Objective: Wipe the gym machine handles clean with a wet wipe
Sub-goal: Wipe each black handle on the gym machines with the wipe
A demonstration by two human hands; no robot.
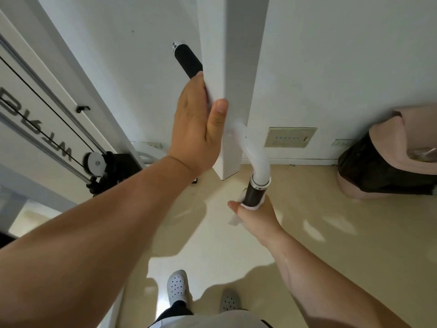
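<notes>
A white square beam (233, 74) of the gym machine hangs down in the middle of the head view. My left hand (197, 124) grips the beam's lower part, thumb across its front face. A black-gripped handle (188, 59) with a chrome end sticks out up and left behind the beam. A curved white tube (255, 155) leads down to a second black handle (255, 194). My right hand (256, 215) is wrapped round this lower handle with a white wet wipe (234, 220) between palm and grip; a corner of the wipe hangs out at the left.
A cable, rail and pulley (95, 163) of the machine stand at the left. A pink bin with a black liner (387, 162) sits against the wall at the right. My feet in perforated clogs (178, 288) stand on the beige floor below.
</notes>
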